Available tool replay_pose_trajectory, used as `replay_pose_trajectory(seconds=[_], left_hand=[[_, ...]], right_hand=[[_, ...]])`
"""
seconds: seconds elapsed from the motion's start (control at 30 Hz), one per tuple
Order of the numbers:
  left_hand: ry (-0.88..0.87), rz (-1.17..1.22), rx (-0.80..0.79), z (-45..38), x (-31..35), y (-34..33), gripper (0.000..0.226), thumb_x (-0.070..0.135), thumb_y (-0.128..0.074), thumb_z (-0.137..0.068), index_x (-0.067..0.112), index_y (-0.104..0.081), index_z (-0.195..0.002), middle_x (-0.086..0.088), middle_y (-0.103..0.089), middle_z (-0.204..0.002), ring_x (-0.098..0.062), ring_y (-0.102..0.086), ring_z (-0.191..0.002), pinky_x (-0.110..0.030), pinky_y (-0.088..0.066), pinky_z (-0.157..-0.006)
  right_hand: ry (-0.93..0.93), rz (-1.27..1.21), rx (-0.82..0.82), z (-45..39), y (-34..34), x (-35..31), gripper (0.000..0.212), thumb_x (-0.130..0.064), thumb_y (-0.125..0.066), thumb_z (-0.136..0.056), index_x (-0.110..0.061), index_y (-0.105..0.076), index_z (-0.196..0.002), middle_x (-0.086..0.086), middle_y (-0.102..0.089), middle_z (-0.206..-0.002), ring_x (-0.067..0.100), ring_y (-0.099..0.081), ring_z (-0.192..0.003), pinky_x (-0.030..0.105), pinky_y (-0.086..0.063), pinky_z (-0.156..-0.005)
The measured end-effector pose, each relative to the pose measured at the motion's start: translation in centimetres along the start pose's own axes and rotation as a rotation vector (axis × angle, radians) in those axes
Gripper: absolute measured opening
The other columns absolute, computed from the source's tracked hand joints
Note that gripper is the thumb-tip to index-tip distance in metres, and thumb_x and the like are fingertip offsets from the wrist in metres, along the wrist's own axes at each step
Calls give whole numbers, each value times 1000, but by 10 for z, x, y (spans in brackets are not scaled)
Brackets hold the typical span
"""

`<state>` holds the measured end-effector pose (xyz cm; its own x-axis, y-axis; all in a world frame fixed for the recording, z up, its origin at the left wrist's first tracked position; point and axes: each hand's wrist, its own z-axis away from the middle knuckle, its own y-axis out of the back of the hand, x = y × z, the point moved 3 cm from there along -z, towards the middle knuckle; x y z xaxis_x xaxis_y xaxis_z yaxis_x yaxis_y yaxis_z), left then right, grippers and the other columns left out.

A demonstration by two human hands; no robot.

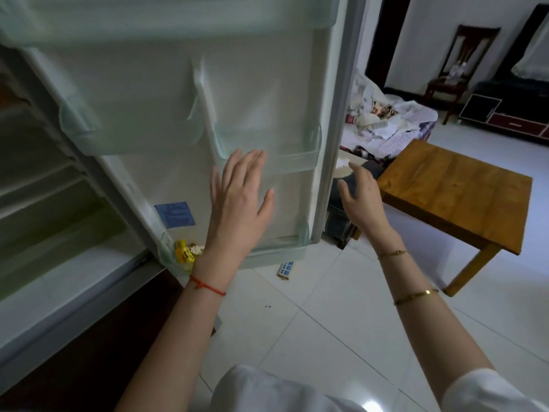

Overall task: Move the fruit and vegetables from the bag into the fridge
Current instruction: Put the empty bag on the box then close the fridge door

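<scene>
The white fridge (59,263) stands at the left with its door (261,93) swung wide open, the inner side facing me. My left hand (240,203) is spread flat with straight fingers in front of the door's lower inner panel, just under a clear door shelf (294,159). My right hand (361,197) hovers past the door's outer edge, fingers loosely bent, holding nothing. The fridge's inner shelves (44,185) show at the far left. No bag, fruit or vegetables are in view.
A wooden table (457,188) stands to the right on the white tiled floor (326,322). Behind the door lies a heap of cloths and bags (386,120). Yellow packets (184,254) sit in the lowest door shelf. A chair (454,75) stands at the back.
</scene>
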<state>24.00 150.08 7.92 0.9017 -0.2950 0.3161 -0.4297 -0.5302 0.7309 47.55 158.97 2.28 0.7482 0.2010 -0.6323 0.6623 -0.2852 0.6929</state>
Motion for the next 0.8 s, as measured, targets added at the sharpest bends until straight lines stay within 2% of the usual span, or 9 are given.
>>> replay_pose_trajectory(seconds=[0.1, 0.23, 0.37, 0.43, 0.53, 0.6, 0.67, 0.8], left_hand=[[87, -34, -35, -2, 9, -12, 60, 26, -57, -93, 13, -36, -148, -4, -39, -152, -23, -24, -145, -59, -14, -116], [156, -68, -25, -5, 18, -16, 58, 24, -59, -91, 11, -41, -144, -7, -41, -147, -24, -29, -142, -63, -19, -113], [219, -82, -2, -8, 29, -14, 52, 23, -57, -91, 9, -45, -140, -9, -44, -142, -25, -34, -138, -64, -22, -111], [247, -94, 9, -6, 33, -13, 50, 22, -57, -92, 9, -46, -138, -9, -44, -141, -26, -35, -138, -64, -24, -110], [273, -122, 27, 2, 39, -12, 49, 22, -58, -91, 8, -46, -136, -10, -44, -141, -27, -36, -137, -63, -29, -107], [294, -132, 31, 10, 43, -10, 51, 22, -57, -91, 7, -44, -138, -10, -43, -143, -27, -35, -139, -62, -30, -106], [314, -136, 29, 20, 48, -8, 55, 23, -55, -93, 6, -39, -143, -11, -38, -148, -27, -31, -141, -59, -30, -108], [368, -107, 7, 47, 71, -8, 65, 25, -53, -96, 6, -25, -151, -11, -17, -160, -27, -19, -147, -54, -28, -114]], right_hand=[[-3, -27, -59, -24, 1, 9, 53, -28, -44, -101, -8, -30, -148, 12, -40, -148, 26, -37, -137, 42, -31, -116], [-20, -78, -122, -50, 4, 16, 52, -17, -40, -102, -5, -25, -150, 16, -34, -152, 29, -30, -141, 37, -26, -115], [-12, -108, -188, -69, 7, 19, 56, -9, -41, -98, -4, -23, -150, 18, -31, -154, 32, -27, -143, 41, -25, -116], [9, -148, -202, -72, 7, 17, 57, -5, -42, -95, -4, -25, -150, 17, -35, -151, 31, -32, -140, 41, -28, -116], [92, -252, -188, -69, 7, 17, 54, -5, -48, -93, -11, -34, -145, 8, -50, -138, 22, -49, -125, 41, -42, -107], [123, -338, -173, -60, 11, 16, 51, -7, -52, -92, -13, -38, -141, 0, -50, -134, 15, -51, -119, 34, -45, -104], [137, -391, -156, -49, 17, 17, 47, -12, -54, -94, -10, -41, -138, -1, -50, -130, 11, -50, -115, 29, -44, -101], [168, -393, -153, -25, 22, 23, 43, -12, -53, -95, -15, -41, -137, 4, -52, -133, 14, -51, -120, 42, -45, -105]])
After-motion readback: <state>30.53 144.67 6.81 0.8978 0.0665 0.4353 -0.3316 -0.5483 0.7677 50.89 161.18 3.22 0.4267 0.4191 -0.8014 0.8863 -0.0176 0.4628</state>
